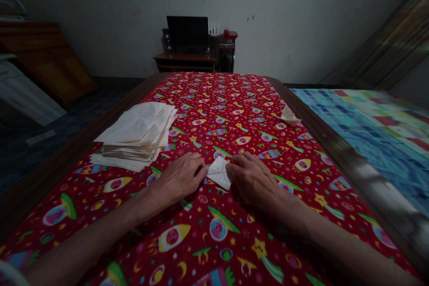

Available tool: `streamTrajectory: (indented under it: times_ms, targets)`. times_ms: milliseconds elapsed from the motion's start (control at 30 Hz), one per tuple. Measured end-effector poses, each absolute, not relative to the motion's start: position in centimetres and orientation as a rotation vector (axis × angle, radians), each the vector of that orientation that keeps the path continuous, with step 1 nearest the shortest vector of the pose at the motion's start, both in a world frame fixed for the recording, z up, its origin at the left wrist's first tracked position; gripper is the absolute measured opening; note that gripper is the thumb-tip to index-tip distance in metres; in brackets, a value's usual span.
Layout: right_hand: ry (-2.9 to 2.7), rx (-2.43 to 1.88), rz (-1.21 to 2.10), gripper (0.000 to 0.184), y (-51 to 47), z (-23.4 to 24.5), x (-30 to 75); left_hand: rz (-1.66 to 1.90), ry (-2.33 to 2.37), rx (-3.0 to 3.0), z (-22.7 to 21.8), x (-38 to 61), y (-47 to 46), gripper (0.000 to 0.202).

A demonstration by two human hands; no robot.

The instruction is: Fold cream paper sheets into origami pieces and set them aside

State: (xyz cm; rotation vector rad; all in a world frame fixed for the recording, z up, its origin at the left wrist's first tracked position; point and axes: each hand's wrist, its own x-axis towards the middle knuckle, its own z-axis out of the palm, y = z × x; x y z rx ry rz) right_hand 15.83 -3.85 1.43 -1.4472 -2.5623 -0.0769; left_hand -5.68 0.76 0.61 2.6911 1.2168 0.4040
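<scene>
A small folded white paper (219, 171) lies on the red patterned tablecloth (217, 111) between my two hands. My left hand (179, 178) rests palm down at the paper's left edge, its fingers bent and pressing that edge. My right hand (252, 178) covers the paper's right side, fingers curled onto it. A thick stack of white paper sheets (139, 134) sits to the left, just beyond my left hand. One folded paper piece (290, 116) lies apart near the table's right edge.
The table's dark wooden rim (321, 132) runs along both long sides. A blue checkered mat (368, 134) covers the floor on the right. At the far wall stands a low desk with a monitor (187, 33) and speakers. Wooden furniture (47, 58) leans at left.
</scene>
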Motion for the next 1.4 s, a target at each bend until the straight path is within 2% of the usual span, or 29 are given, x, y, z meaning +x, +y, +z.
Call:
streamTrajectory:
  times_ms: [267, 433, 567, 633, 733, 833, 933, 1033, 1133, 1233, 1300, 1400]
  targets:
    - [-2.501, -1.481, -0.083, 0.018, -4.3, 1.7, 15.6, 0.421, 1.312, 2.436, 1.5, -4.7, 0.5, 0.022]
    - [-2.534, -1.437, -0.161, 0.034, -4.4, 1.9, 14.8, 0.504, 1.228, 2.134, 2.2, -4.3, 0.6, 0.025]
    - [-2.453, -1.423, -0.200, 0.024, -4.1, 1.4, 14.0, 0.591, 1.138, 2.003, 2.6, -4.0, 0.4, 0.027]
    - [-2.397, -1.398, -0.160, 0.025, -3.8, 1.6, 13.9, 0.687, 1.095, 2.006, 2.6, -3.9, 0.3, 0.027]
    - [-2.178, -1.350, 0.078, 0.026, -3.1, 2.7, 14.1, 0.921, 1.080, 2.058, 1.9, -3.9, 0.5, 0.020]
    - [-1.765, -1.355, 0.564, 0.028, -2.0, 3.3, 14.7, 1.070, 1.060, 1.981, 0.9, -3.9, 1.0, 0.039]
    - [-1.494, -1.314, 0.938, 0.028, -1.1, 2.8, 15.0, 0.897, 0.894, 1.760, 0.6, -3.8, 1.7, 0.044]
    - [-1.473, -1.377, 1.107, 0.032, -0.9, 1.8, 15.1, 0.786, 0.865, 1.658, 0.7, -3.6, 2.3, 0.043]
    - [-1.693, -1.555, 0.936, 0.032, -1.3, 1.3, 15.4, 0.769, 0.989, 1.808, 0.8, -3.5, 2.9, 0.045]
    - [-1.894, -1.630, 0.425, 0.015, -1.7, 1.0, 16.2, 0.664, 1.068, 2.115, 0.8, -3.6, 3.2, 0.038]
    - [-2.032, -1.494, 0.191, 0.026, -1.5, 0.6, 16.7, 0.575, 1.062, 2.295, 1.0, -3.5, 3.5, 0.037]
    - [-2.288, -1.226, 0.115, 0.033, -0.8, 0.0, 17.2, 0.474, 1.046, 2.437, 1.1, -3.3, 4.0, 0.035]
